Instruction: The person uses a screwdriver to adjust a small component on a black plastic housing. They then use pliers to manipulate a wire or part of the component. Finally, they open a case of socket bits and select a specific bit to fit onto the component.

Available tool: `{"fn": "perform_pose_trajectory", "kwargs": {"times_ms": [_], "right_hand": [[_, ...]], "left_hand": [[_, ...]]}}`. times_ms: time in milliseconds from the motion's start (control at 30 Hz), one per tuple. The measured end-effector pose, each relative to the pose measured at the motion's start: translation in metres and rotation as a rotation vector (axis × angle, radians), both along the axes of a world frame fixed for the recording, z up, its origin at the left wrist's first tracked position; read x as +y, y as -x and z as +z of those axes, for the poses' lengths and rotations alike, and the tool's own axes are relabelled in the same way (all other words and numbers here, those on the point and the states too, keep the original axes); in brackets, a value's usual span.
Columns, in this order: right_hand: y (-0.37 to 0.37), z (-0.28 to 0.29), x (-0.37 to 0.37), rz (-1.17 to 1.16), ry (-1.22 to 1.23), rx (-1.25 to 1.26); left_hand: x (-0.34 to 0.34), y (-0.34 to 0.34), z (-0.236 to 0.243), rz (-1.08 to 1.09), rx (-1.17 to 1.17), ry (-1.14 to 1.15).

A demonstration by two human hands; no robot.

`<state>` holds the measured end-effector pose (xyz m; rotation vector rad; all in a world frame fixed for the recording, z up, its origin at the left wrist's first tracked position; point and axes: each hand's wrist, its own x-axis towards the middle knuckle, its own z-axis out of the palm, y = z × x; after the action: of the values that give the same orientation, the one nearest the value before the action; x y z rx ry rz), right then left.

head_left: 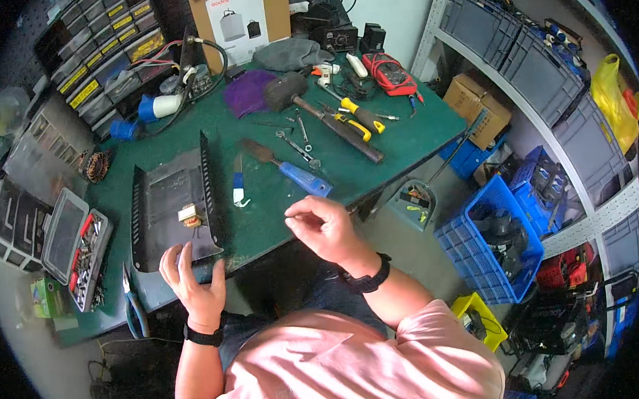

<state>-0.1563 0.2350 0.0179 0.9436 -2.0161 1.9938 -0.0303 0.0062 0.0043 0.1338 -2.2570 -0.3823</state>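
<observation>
A black metal panel (pixel 168 183) with raised, slotted sides lies on the green workbench in front of me. On it sits a small transformer-like part (pixel 189 215), yellowish with short leads. My left hand (pixel 196 289) is open, fingers spread, at the panel's near edge and below the small part. My right hand (pixel 326 230) hovers by the bench's front edge with thumb and fingers curled together; whatever they may pinch is too small to make out. Just beyond it lies a blue-handled scraper (pixel 300 175). A blue-and-white-handled knife (pixel 238 184) rests between panel and scraper.
A mallet (pixel 337 129), wrenches (pixel 306 153), a yellow-handled screwdriver (pixel 363 115) and a red multimeter (pixel 391 74) lie farther back. Pliers (pixel 133 304) and an open bit case (pixel 88 246) are at left. Blue crates (pixel 494 244) and shelving stand to the right.
</observation>
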Motion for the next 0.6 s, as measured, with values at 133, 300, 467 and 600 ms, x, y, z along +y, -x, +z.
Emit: {"fn": "perform_pose_trajectory", "kwargs": {"times_ms": [133, 300, 467, 600], "right_hand": [[0.006, -0.01, -0.011, 0.015, 0.081, -0.038], [0.007, -0.013, -0.009, 0.042, 0.064, -0.096], [0.013, -0.016, -0.008, 0.061, 0.059, -0.073], [0.009, -0.015, -0.01, 0.058, 0.039, -0.058]], "left_hand": [[0.002, 0.001, -0.006, 0.033, 0.006, 0.001], [0.002, 0.004, -0.006, 0.022, 0.002, 0.038], [0.003, 0.005, -0.006, 0.032, -0.003, 0.065], [-0.001, -0.002, -0.011, 0.042, 0.022, 0.069]]}}
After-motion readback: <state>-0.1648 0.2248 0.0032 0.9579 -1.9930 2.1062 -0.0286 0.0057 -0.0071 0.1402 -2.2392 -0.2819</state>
